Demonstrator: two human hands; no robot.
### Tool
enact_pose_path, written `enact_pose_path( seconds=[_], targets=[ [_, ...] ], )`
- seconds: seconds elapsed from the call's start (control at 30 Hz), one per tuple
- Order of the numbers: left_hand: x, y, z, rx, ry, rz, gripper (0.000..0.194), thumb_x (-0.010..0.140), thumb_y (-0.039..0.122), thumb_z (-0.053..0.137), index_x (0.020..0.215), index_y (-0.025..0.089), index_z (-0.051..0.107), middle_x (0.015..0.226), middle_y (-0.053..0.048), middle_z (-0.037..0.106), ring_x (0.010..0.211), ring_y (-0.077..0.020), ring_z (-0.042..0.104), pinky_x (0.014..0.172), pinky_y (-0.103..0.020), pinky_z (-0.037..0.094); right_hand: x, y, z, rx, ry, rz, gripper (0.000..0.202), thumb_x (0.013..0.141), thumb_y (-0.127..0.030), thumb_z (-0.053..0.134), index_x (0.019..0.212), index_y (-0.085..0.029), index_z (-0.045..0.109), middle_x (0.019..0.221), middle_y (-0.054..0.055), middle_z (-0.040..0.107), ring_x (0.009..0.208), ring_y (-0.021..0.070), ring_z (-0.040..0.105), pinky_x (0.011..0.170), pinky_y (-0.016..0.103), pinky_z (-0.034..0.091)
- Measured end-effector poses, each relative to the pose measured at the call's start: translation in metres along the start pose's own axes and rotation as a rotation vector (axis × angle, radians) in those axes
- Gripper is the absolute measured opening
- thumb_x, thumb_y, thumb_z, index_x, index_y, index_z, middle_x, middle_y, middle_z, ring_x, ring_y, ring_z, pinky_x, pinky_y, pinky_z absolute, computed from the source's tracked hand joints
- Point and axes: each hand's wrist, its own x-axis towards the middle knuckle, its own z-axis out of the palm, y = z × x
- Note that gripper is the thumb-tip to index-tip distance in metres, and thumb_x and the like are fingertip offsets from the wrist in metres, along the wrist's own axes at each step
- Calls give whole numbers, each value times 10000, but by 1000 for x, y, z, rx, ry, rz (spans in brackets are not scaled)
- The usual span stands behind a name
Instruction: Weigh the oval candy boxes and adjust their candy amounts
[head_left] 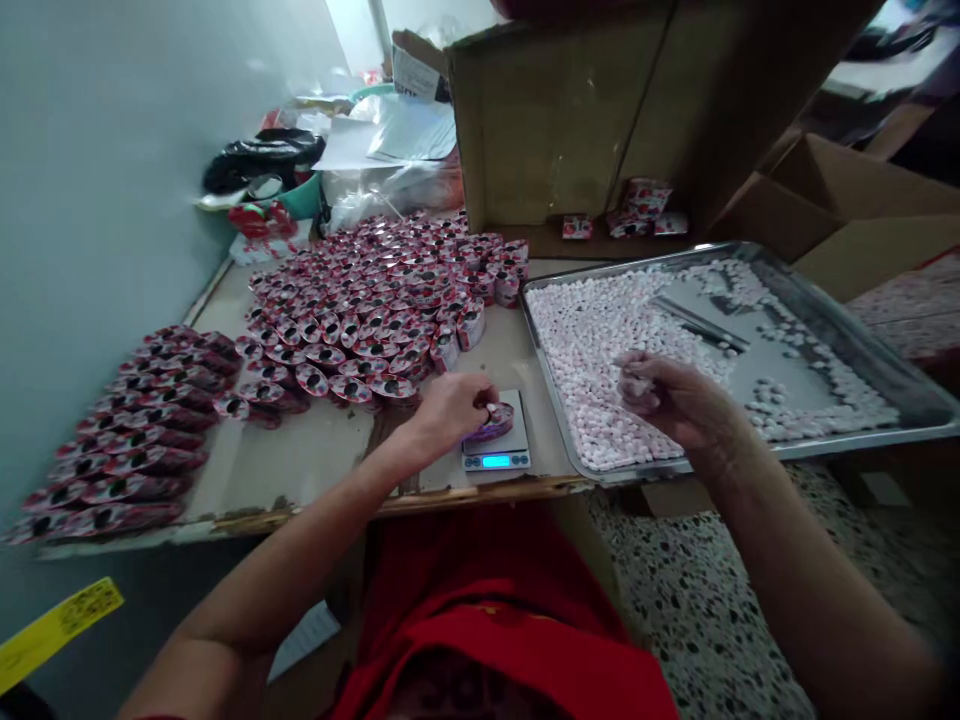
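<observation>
A small printed packet (496,424) lies on a digital scale (516,440) with a lit blue display. My left hand (457,405) is closed at the packet's open end, its fingers curled on the rim; a small white piece shows by the fingertips. Over the near part of a metal tray (551,400), my right hand (667,395) is closed around some white pieces, largely hidden by the fingers. Small white and pale pink candies (592,340) cover much of the tray, and a metal bar (701,325) rests among them.
Many open-topped packets (360,300) stand packed together at the left, with another row (142,430) nearer the wall. A large cardboard box (555,130) rises behind the tray, a few packets (637,205) inside. Another carton (862,210) stands right. Bags and papers (382,135) fill the back.
</observation>
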Motion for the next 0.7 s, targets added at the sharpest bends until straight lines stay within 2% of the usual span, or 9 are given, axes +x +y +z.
enact_pose_path(
  seconds=[0.07, 0.17, 0.3, 0.37, 0.5, 0.6, 0.7],
  targets=[
    [-2, 7, 2, -46, -1, 7, 323, 790, 46, 667, 1025, 195, 831, 1023, -54, 839, 945, -210, 775, 843, -293, 571, -1, 5, 11, 23, -17, 21, 274, 630, -186, 847, 881, -150, 744, 589, -38, 465, 510, 81, 286, 442, 161, 274],
    [-16, 9, -16, -190, 27, 79, 436, 791, 72, 676, 1191, 210, 784, 1205, -46, 816, 1092, -210, 762, 927, -296, 590, -2, 11, 33, 71, -59, 85, 287, 641, -150, 830, 914, -146, 743, 602, -43, 474, 512, 80, 301, 440, 153, 304],
    [-52, -8, -50, -231, 194, 79, 395, 858, 182, 647, 1229, 244, 767, 1230, -27, 798, 1033, -202, 761, 885, -314, 609, 1, 15, 59, 41, -52, 141, 236, 685, -140, 851, 888, -158, 732, 747, 29, 613, 594, 100, 462, 509, 157, 440],
    [-73, -22, -59, -234, 241, 42, 323, 891, 261, 666, 1193, 255, 780, 1194, -22, 804, 998, -205, 763, 887, -321, 608, 3, 16, 67, -40, -92, 181, 229, 718, -174, 893, 878, -167, 729, 798, 49, 646, 623, 112, 507, 516, 165, 460],
    [-107, -44, -59, -257, 356, -5, 204, 922, 350, 717, 1094, 283, 803, 1108, -2, 819, 1009, -208, 762, 915, -305, 590, 4, 14, 76, -217, -185, 278, 265, 767, -266, 958, 900, -162, 754, 811, 54, 656, 632, 114, 532, 500, 164, 450],
    [-122, -51, -54, -268, 512, -51, 147, 937, 357, 732, 1046, 286, 801, 1061, 11, 818, 978, -199, 763, 936, -299, 585, 2, 10, 77, -243, -148, 279, 262, 758, -251, 959, 934, -168, 783, 846, 67, 675, 692, 133, 578, 560, 180, 510],
    [-130, -54, -50, -276, 565, -53, 115, 941, 344, 741, 1026, 290, 797, 1031, 24, 817, 971, -194, 767, 939, -294, 588, -2, 4, 76, -248, -100, 263, 307, 707, -220, 977, 948, -173, 793, 843, 70, 689, 733, 146, 602, 619, 192, 543]
  ],
)
